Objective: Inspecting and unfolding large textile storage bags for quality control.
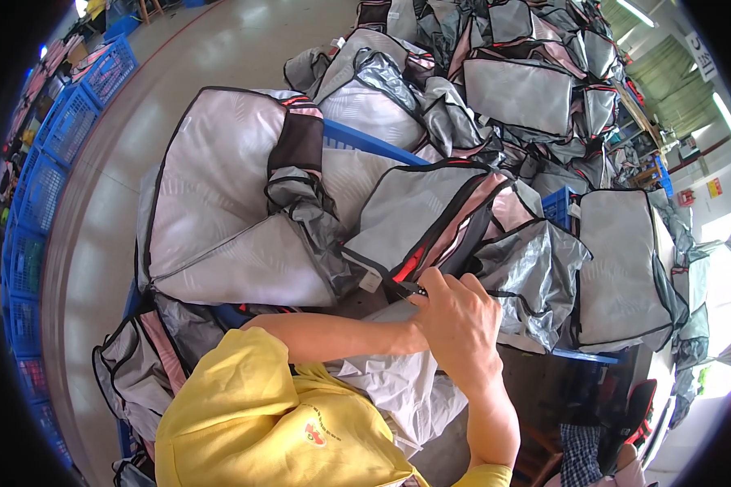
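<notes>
My right hand (pixel 465 321) is closed, fingers curled down at the near edge of a half-sewn grey bag (pixel 418 213) with black binding and a pink and red zip side. Something small and dark shows at its fingertips; I cannot make out whether it is a tool or the bag's edge. My left forearm (pixel 353 335) reaches across from the left, and its hand is mostly hidden behind the right one. A white label (pixel 370 281) hangs from the bag close by. Crumpled silver lining (pixel 536 280) lies just right of my hands.
A large grey bag panel (pixel 211 170) spreads on the left, over a blue crate (pixel 369 144). More grey bags (pixel 518 96) are heaped beyond, and one bag (pixel 625 272) stands at the right. Blue crates (pixel 42 195) line the far left along the floor (pixel 110 203).
</notes>
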Available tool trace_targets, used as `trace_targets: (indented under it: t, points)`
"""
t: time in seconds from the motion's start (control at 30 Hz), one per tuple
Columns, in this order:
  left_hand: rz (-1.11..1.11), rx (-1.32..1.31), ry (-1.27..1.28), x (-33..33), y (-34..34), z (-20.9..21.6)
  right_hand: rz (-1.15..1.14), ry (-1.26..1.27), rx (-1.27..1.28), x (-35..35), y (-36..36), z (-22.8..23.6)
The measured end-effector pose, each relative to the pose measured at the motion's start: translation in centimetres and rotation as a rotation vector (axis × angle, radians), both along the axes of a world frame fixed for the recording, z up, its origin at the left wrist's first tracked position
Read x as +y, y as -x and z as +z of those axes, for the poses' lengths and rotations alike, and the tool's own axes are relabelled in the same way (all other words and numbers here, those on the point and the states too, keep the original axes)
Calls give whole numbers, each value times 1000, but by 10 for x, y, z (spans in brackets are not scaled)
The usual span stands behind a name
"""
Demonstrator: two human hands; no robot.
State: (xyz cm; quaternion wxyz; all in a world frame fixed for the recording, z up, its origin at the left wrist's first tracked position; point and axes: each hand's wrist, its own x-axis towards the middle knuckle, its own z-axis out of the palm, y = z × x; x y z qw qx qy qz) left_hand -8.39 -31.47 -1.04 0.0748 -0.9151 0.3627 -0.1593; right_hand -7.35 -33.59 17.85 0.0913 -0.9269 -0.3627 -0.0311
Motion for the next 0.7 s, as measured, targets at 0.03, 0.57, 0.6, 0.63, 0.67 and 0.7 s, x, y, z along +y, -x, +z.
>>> trace_targets:
  t: [0.03,0.57,0.6,0.63,0.67,0.7]
  points:
    - [5,8,1,0,1,0,1,-13,-12,0,-1,0]
    - [-1,148,-11,16,-2,23,-209,-472,303,-68,7,-22]
    - [11,164,-21,20,-2,24,-244,-523,273,-88,11,-25]
    - [7,175,-17,23,-2,24,-343,-626,350,-108,16,-31]
    - [-20,184,-8,27,-4,24,-453,-739,404,-130,24,-39]
    - [-5,199,35,31,-6,22,-556,-835,357,-152,32,-48]
